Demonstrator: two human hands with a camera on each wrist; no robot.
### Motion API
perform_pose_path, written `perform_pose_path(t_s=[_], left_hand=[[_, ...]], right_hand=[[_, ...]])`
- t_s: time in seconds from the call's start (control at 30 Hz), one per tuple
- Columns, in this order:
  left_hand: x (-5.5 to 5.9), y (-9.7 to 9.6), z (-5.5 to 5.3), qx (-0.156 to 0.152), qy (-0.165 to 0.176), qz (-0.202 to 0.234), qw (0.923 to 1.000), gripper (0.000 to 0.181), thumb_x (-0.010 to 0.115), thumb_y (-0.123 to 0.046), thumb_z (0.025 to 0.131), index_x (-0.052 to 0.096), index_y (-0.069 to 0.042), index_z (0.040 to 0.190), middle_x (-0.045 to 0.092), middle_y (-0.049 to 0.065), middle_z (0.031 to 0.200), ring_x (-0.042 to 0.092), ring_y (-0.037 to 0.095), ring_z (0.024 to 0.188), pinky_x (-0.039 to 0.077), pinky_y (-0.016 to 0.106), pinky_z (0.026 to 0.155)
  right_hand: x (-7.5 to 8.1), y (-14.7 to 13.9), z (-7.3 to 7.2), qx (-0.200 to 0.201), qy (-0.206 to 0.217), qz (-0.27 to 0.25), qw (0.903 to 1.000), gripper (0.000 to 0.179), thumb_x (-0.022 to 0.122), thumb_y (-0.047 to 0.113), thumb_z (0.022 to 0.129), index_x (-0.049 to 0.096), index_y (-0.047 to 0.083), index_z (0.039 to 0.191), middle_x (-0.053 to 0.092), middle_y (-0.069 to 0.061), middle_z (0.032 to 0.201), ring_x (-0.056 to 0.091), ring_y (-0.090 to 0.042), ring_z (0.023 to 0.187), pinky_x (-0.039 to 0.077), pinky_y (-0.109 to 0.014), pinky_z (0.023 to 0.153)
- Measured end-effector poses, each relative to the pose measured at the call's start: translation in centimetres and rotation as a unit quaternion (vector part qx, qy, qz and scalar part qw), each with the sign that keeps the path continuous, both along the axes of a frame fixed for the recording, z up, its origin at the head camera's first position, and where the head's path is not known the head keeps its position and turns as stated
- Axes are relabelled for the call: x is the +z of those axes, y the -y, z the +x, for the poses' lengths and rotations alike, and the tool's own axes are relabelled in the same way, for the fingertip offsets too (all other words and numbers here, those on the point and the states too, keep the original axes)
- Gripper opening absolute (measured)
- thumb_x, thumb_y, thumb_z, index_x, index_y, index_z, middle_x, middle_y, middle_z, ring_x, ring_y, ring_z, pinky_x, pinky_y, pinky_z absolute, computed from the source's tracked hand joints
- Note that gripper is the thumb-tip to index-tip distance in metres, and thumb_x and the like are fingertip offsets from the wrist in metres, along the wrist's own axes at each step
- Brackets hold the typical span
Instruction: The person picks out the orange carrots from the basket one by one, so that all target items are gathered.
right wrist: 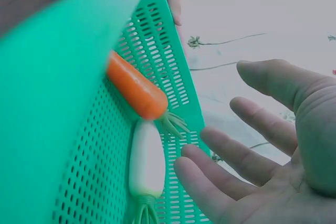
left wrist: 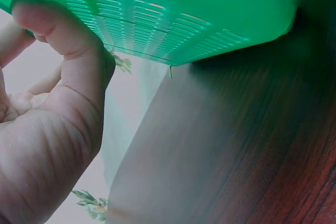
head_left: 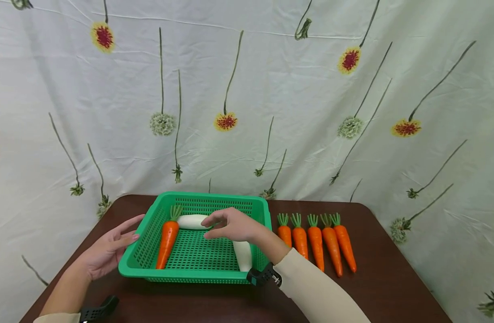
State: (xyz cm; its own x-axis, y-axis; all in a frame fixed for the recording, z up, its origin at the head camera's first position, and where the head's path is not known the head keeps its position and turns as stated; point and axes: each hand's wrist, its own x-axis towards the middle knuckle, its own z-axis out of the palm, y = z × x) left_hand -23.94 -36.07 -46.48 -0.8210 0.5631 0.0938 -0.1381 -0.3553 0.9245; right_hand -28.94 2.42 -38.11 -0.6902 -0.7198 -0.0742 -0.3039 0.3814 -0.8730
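A green plastic basket (head_left: 198, 275) holds an orange carrot (head_left: 167, 244) along its left side. One white radish (head_left: 190, 222) lies across the back, and a second white radish (head_left: 242, 258) lies at the right, partly hidden by my right arm. My left hand (head_left: 107, 251) is at the basket's left rim, its thumb against the outer wall and its fingers fairly straight. Above the basket hovers my right hand (head_left: 234, 225), fingers spread and loosely bent, holding nothing. In the right wrist view its palm (right wrist: 262, 203) faces the carrot and a green-stalked radish (right wrist: 148, 161).
Several carrots (head_left: 315, 244) lie in a row on the dark wooden table (head_left: 384, 278), right of the basket. My right forearm crosses the basket's front right corner. A white cloth (head_left: 295, 89) with printed flowers hangs behind the table.
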Motion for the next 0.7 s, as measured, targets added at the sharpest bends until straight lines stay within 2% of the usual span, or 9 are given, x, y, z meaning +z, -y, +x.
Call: perform_pose_path(t_s=[0.23,0.37,0.53,0.7], left_hand=[[-0.2,0.1,-0.1,-0.004,0.0,-0.001,1.0,0.057,0.026,-0.002,0.112,0.023,-0.033,0.16,0.064,0.002,0.141,0.069,0.028,0.122,0.056,0.051,0.097],[-0.3,0.1,0.0,0.008,0.006,-0.018,0.9998,0.059,0.028,-0.003,0.112,0.017,-0.032,0.162,0.066,0.0,0.139,0.07,0.026,0.12,0.057,0.051,0.097],[-0.2,0.1,-0.1,0.017,0.01,-0.027,0.9994,0.062,0.029,-0.004,0.112,0.006,-0.028,0.165,0.066,-0.001,0.139,0.07,0.026,0.12,0.057,0.051,0.097],[0.0,0.0,0.0,0.013,0.007,-0.021,0.9997,0.059,0.029,-0.004,0.112,0.013,-0.03,0.163,0.065,0.0,0.139,0.07,0.026,0.12,0.057,0.051,0.097]], right_hand=[[-0.3,1.0,-1.4,0.004,-0.01,0.007,0.9999,0.037,0.075,0.022,0.095,0.069,0.017,0.131,0.063,-0.01,0.143,0.067,-0.021,0.123,0.056,-0.027,0.095],[-0.4,1.6,-2.0,-0.001,-0.014,0.004,0.9999,0.038,0.074,0.022,0.096,0.068,0.015,0.132,0.061,-0.013,0.144,0.066,-0.025,0.125,0.057,-0.028,0.094],[-0.6,2.4,-2.8,-0.018,-0.023,0.009,0.9995,0.036,0.075,0.023,0.095,0.07,0.017,0.13,0.063,-0.009,0.141,0.066,-0.026,0.125,0.057,-0.027,0.091],[-1.0,3.1,-3.6,-0.029,-0.039,0.023,0.9985,0.036,0.076,0.023,0.094,0.07,0.018,0.129,0.066,-0.004,0.137,0.065,-0.027,0.125,0.058,-0.027,0.088]])
